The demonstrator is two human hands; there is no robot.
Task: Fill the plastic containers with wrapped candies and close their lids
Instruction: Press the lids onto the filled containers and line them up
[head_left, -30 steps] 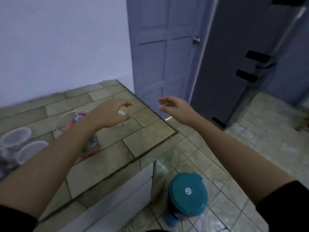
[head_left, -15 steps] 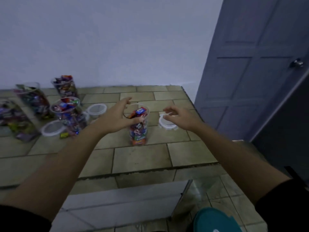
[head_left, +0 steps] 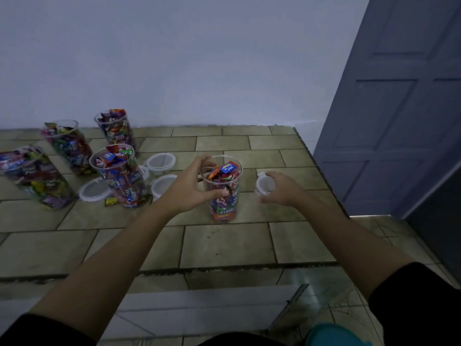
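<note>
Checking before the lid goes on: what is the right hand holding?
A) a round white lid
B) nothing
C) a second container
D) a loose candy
A: the right hand grips a round white lid just beside the candy-filled container, which the left hand holds.

Pale wall [head_left: 199, 58] — tiled counter [head_left: 224, 248], blue door [head_left: 399, 126]

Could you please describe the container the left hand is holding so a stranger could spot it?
On the tiled counter, look right of the clustered candy containers. This container stands alone nearest the door, the only one gripped by the left hand.
</note>
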